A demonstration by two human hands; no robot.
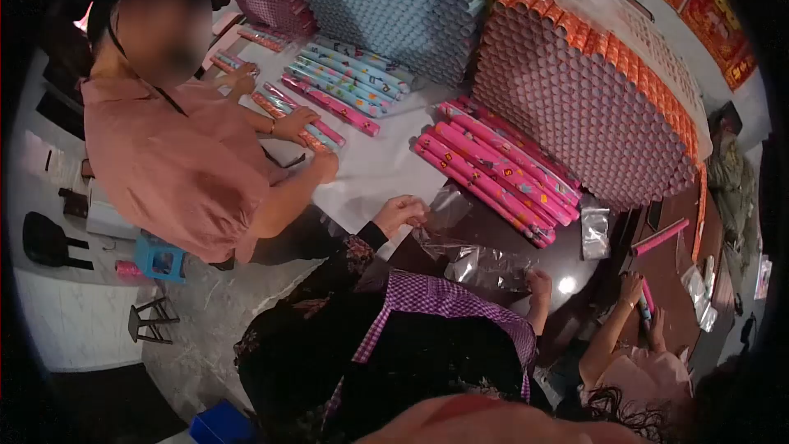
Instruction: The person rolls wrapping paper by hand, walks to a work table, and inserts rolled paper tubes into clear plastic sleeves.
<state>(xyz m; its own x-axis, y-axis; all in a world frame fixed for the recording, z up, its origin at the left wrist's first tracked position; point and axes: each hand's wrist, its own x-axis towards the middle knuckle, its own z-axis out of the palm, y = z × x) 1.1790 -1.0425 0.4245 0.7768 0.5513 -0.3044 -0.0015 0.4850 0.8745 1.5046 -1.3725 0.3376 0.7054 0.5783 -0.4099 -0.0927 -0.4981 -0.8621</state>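
Note:
My left hand point(401, 214) is closed at the table edge, its fingertips at the crumpled end of a clear plastic bag point(485, 267). The bag stretches across the dark tabletop toward my right hand point(538, 284), which is curled shut against its other end. Just beyond the bag lies a pile of pink printed paper rolls point(493, 168), side by side. Neither hand touches these rolls. A folded clear plastic packet point(595, 233) lies right of the pile.
A large stack of orange-edged rolls point(575, 99) and a blue stack point(386, 12) stand behind. At left, a person in a pink top point(177, 148) handles rolls near loose blue rolls point(345, 78). Another person's hand point(631, 288) holds a roll at right. A stool point(152, 321) stands lower left.

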